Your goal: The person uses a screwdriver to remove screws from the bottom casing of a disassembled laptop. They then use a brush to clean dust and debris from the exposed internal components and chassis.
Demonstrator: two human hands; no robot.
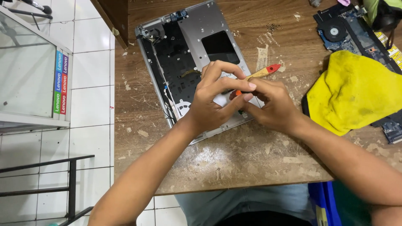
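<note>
An opened silver laptop shell (190,46) lies face down on a worn wooden table (234,155), its black inner frame and a dark rectangular cutout showing. Both hands meet over its lower right part. My left hand (213,98) pinches a small orange-tipped tool between thumb and fingers. My right hand (274,104) closes around the same spot and holds a brush with a wooden handle and red end (266,72) that sticks out up and to the right. What the fingers press on is hidden.
A yellow cloth (354,90) lies at the right over a dark circuit board with a round fan (337,31). Small screws (273,27) lie loose near the table's far side. A glass cabinet (29,71) and white floor tiles are at the left.
</note>
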